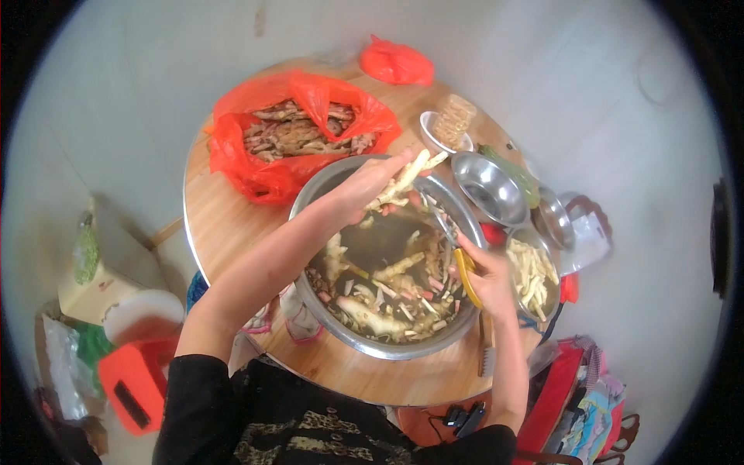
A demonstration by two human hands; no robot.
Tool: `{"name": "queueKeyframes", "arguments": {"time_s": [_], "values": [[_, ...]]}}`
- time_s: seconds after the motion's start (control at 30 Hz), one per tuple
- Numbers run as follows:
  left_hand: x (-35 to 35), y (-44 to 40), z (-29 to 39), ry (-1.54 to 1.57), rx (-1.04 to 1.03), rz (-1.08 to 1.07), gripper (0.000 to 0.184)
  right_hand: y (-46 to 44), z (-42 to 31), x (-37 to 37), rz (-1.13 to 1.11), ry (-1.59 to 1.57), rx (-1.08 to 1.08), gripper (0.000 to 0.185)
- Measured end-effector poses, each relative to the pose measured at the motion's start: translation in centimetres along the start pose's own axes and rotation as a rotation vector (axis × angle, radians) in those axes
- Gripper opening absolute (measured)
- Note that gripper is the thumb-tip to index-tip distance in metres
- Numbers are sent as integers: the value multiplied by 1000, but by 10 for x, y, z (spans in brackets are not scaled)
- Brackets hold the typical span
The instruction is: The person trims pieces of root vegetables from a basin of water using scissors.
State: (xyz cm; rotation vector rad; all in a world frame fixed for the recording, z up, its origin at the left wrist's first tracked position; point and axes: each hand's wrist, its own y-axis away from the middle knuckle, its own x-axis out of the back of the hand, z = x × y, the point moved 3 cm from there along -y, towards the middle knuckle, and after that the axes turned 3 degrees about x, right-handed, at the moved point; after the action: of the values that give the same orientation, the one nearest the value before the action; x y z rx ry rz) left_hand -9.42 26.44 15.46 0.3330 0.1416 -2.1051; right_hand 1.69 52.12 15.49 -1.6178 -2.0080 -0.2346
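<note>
Over a wide metal basin (pixel 364 346) of murky water, my left hand (pixel 377 180) is closed around a pale, branching ginger root (pixel 404 183). My right hand (pixel 491 277) grips scissors (pixel 466 273) by their yellow handles, at the basin's right side. The scissor blades point up toward the held root, and I cannot tell whether they touch it. In the water lie several ginger roots (pixel 372 316) and cut stalk pieces with pink ends. To the right, pale trimmed ginger pieces (pixel 530 273) fill a metal bowl.
A red plastic bag (pixel 256 182) of unwashed brownish roots lies open at the back left. Metal bowls (pixel 490 190), a white bowl (pixel 431 133) with a clear jar (pixel 453 116), and another red bag (pixel 397 62) stand behind. A brush (pixel 487 360) lies near the round table's (pixel 221 225) front right.
</note>
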Motion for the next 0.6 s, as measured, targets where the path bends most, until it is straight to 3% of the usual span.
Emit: {"name": "queueKeyframes", "arguments": {"time_s": [0.13,0.17,0.27,0.4,0.53,0.57,0.6], "values": [[0,1,-1,-6,5,16,57,3,-10,-27,12,-124,-86,62],[1,1,-1,-6,5,19,57,4,-29,-33,17,118,128,63],[2,1,1,9,-41,-8,54,13,-30,-42,-131,169,184,63],[2,-6,-3,52,-52,4,52,5,-31,-38,84,-82,42,63],[3,-3,-3,235,19,-13,53,7,-30,-47,-41,-37,5,61],[3,-2,-1,238,20,-9,53,9,-41,-46,-138,221,203,59],[4,-3,1,292,13,-23,55,9,-43,-49,-140,220,202,59]]}}
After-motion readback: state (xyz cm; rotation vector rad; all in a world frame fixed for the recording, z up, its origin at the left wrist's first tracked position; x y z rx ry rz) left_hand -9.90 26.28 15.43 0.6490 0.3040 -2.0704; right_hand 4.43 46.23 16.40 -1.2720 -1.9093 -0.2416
